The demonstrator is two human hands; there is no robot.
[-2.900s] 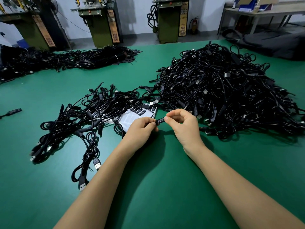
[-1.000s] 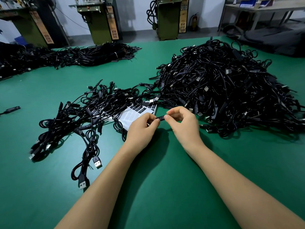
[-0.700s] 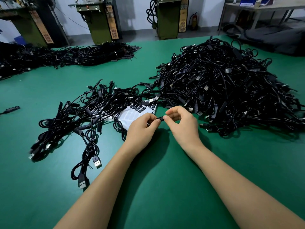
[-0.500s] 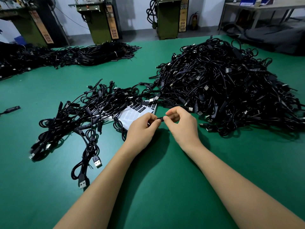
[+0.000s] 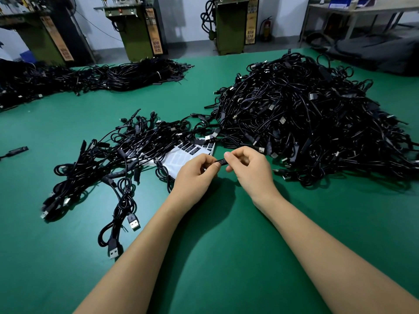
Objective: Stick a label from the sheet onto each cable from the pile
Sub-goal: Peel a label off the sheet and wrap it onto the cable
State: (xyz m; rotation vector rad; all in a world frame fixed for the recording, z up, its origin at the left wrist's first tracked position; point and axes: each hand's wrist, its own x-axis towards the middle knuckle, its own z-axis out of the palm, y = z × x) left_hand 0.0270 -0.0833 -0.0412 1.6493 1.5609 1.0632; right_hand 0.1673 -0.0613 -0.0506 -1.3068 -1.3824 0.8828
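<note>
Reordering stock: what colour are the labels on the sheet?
Black with white print, on the white label sheet; shown in the head view.

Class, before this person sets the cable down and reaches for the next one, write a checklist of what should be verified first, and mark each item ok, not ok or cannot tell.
1. Label is on the held piece: ok, white print shows between the hands.
2. Label wrapped flat all round: cannot tell, fingers cover its ends.
3. Left hand and right hand both pinch the piece: ok.
4. Label sheet within reach: ok, just beyond the left hand, partly under cables.
5. Labels left on the sheet: ok, a dark row at its far edge.
6. Big pile has cables left: ok.
</note>
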